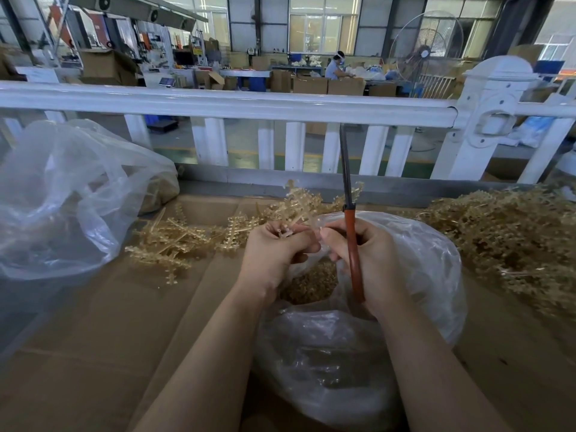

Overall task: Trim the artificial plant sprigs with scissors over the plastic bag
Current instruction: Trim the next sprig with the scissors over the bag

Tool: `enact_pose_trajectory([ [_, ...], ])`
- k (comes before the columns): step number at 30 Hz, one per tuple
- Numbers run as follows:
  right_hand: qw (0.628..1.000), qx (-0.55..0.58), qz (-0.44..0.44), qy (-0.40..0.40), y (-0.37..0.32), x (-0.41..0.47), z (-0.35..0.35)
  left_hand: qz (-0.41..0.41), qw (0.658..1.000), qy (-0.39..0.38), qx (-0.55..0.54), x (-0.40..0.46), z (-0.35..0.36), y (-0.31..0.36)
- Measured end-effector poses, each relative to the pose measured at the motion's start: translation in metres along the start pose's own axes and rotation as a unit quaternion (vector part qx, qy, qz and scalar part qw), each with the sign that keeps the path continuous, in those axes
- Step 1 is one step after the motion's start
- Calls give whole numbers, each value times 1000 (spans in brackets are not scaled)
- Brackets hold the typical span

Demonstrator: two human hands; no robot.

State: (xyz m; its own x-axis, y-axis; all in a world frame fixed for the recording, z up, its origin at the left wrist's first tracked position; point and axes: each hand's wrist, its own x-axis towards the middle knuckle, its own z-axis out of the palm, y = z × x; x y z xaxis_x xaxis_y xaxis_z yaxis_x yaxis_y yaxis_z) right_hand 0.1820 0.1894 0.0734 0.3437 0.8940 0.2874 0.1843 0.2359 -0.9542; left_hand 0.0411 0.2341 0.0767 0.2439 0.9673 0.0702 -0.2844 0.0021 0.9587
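Note:
My left hand (274,254) grips the stem end of a pale gold artificial sprig (299,204), whose leafy part stands up just behind my fingers. My right hand (371,260) holds the scissors (350,213) by their orange handles, the dark blades closed and pointing straight up. The thumb and fingertips of my right hand reach toward the sprig's stem. Both hands hover over an open clear plastic bag (414,254) with gold trimmings (311,285) inside it.
Loose sprigs (174,241) lie on the cardboard-covered table (109,338) to the left. A large heap of sprigs (511,241) fills the right. Another clear bag (62,207) sits far left. A white railing (249,107) runs behind the table.

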Motion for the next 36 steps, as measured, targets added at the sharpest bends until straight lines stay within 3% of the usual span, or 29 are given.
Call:
enact_pose_trajectory([
  [5, 994, -105, -11, 13, 1, 1, -4, 4, 988, 23, -152, 2, -7, 8],
  [10, 980, -189, -8, -65, 9, 2, -7, 0, 974, 32, -225, 1, -10, 15],
  [17, 933, -338, -80, -91, 12, -1, -7, 12, 975, 22, -223, 0, -10, 17],
  [36, 915, -383, -121, -26, 6, -4, -7, 32, 980, -15, -196, -1, -9, 16],
])
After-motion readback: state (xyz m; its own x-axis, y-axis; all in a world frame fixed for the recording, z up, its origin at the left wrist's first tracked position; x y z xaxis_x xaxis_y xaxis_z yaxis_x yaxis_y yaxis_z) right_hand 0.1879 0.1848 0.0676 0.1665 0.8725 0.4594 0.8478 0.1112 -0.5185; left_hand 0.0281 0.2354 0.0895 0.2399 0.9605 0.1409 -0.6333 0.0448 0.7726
